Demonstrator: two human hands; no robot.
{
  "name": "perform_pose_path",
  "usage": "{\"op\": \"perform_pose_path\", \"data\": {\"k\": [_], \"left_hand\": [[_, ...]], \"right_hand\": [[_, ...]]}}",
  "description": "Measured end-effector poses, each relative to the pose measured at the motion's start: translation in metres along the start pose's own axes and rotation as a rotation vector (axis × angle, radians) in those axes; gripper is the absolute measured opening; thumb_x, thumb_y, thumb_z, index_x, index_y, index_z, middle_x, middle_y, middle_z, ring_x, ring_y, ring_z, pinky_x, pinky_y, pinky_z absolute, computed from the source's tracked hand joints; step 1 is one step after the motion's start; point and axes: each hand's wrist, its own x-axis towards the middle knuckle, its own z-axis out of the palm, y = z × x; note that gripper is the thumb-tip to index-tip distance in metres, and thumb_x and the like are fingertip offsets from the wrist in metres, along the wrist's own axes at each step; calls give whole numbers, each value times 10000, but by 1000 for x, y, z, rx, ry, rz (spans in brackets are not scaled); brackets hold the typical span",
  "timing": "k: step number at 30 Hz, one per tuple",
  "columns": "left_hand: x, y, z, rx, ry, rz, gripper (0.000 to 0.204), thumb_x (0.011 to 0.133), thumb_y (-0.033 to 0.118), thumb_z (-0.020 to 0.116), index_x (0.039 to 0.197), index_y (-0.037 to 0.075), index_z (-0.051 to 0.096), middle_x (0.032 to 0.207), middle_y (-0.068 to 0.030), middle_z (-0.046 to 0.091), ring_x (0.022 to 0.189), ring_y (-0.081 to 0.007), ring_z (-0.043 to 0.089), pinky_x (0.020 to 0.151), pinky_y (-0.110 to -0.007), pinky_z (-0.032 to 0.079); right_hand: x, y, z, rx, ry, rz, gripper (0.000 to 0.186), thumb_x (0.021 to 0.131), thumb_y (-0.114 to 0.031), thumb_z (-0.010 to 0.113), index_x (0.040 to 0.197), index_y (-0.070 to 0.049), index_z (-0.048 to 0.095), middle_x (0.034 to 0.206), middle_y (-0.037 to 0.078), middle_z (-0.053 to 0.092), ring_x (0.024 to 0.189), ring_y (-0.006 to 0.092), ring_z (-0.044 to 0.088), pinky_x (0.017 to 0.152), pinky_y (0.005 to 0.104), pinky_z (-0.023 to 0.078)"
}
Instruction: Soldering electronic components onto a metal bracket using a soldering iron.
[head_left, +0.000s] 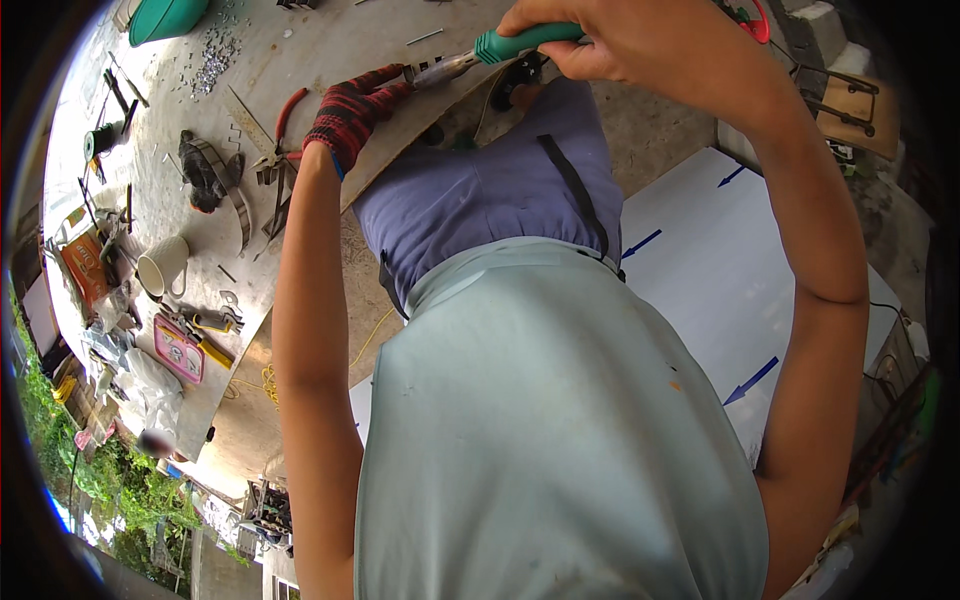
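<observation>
My left hand (352, 112), in a red and black striped glove, is closed at the table's edge with its fingertips round a small notched metal piece (418, 70), mostly covered by the fingers. The bare right hand (610, 38) grips the green handle of what looks like a soldering iron (528, 40). Its metal barrel slants down to the left and the end meets the piece at the gloved fingertips; the exact contact is too small to make out. Beside the glove lies a red-handled cutting tool (290, 112). A thin metal rod (426, 37) rests beyond the iron.
Across the table (330, 40) at left lie scattered small metal bits (215, 55), a green bowl (165, 18), a dark curved tool (205, 175), a white mug (163, 266), a pink tray (178, 348) and plastic bags (150, 385). A white sheet with blue arrows (700, 270) lies at right.
</observation>
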Motion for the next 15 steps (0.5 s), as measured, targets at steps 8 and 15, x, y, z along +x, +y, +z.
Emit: {"op": "perform_pose_path", "data": {"k": [8,15], "left_hand": [[0,6,-1,84,-31,-40,479,952,269,738,1398,110,666,1092,13,755,824,-90,578,801,-262,513],[-2,6,-1,70,-36,-31,482,950,290,741,1395,118,670,1067,27,756,797,-81,567,781,-251,507]], "right_hand": [[-2,-2,0,-44,-24,7,282,890,-150,673,1108,21,724,961,198,643,988,380,654,906,452,525],[-2,5,9,-52,0,-28,259,892,-149,664,1073,27,720,965,196,643,973,382,657,901,451,530]]}}
